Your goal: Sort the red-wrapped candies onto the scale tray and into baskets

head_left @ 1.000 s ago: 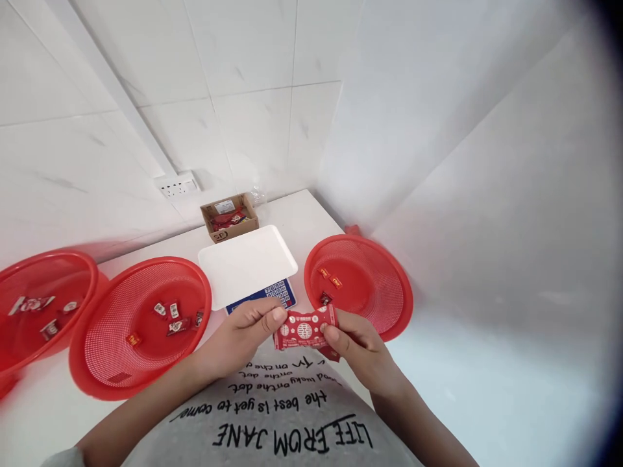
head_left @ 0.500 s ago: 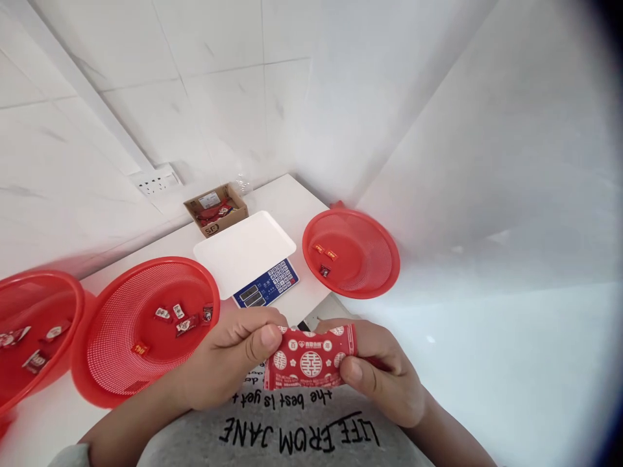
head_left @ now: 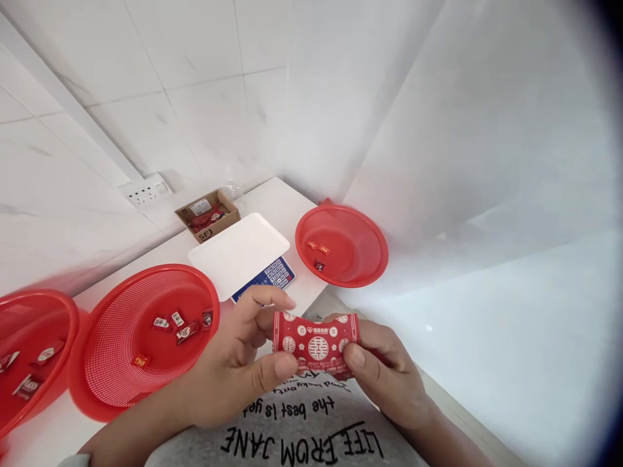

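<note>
A red candy packet (head_left: 316, 344) printed with white double-happiness characters is held in front of my grey shirt. My right hand (head_left: 384, 363) pinches its right end, thumb on the printed face and fingers behind. At the left end, my left hand (head_left: 243, 357) has its thumb and fingers spread apart. The left thumb tip overlaps the packet's lower left corner; whether it touches, I cannot tell. Beyond my hands is a scale with a white tray (head_left: 238, 250) and a blue keypad panel (head_left: 267, 279), partly covered by my left fingers.
Left of my hands stands a red mesh basket (head_left: 111, 331) with several small wrapped candies. Another red basket (head_left: 71, 331) with wrapped packets is cut off at the left edge. Behind the scale, to the right, is a third basket (head_left: 360, 246). A cardboard box (head_left: 221, 227) holds red packets near the wall.
My left hand has loosened from the packet's left end, its fingers spreading. The right hand keeps its pinch, and the packet has moved slightly up and right. The view has shifted a little.
</note>
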The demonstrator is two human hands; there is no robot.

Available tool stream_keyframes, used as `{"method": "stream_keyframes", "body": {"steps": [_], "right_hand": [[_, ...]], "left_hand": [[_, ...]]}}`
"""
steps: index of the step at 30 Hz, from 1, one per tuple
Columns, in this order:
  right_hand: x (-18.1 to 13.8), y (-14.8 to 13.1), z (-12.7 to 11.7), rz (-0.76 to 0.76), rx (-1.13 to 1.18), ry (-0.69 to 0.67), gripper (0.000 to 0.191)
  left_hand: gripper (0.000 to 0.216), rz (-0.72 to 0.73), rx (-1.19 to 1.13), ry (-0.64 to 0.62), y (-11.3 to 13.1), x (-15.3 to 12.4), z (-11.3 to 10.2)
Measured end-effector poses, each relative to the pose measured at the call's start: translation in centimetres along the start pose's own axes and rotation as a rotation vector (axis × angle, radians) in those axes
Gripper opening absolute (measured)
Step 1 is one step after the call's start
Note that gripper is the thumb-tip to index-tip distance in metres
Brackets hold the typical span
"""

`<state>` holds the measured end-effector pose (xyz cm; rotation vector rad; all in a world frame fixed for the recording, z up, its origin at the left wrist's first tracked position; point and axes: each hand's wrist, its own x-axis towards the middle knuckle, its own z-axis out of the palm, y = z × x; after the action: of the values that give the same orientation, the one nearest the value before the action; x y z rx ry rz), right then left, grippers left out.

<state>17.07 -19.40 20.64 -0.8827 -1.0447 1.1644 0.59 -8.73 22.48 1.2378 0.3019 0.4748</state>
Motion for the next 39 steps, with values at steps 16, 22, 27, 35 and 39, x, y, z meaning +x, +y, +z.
{"method": "stream_keyframes", "body": {"steps": [16, 22, 27, 35, 39], "right_hand": [[0.7, -0.8, -2.3, 0.034, 0.009, 0.067, 0.035], [2.1, -1.4, -4.7, -0.105, -0.311, 0.090, 0.040], [3.7, -2.2, -6.7, -0.138, -0.387, 0.048, 0.041], [5.8, -2.5, -9.6, -0.143, -0.352, 0.022, 0.036], [6.6, -2.7, -11.4, -0.176, -0.305, 0.015, 0.036]], "left_hand": [[0.029, 0.062, 0.195, 0.050, 0.0, 2.5, 1.3], [0.033, 0.043, 0.227, 0.120, 0.1, 4.7, 1.9], [0.035, 0.158, 0.234, 0.119, 0.1, 6.5, 2.2], [0.027, 0.169, 0.293, 0.195, -0.2, 9.7, 2.7], [0.032, 0.226, 0.375, 0.201, -0.6, 11.4, 3.1]]}}
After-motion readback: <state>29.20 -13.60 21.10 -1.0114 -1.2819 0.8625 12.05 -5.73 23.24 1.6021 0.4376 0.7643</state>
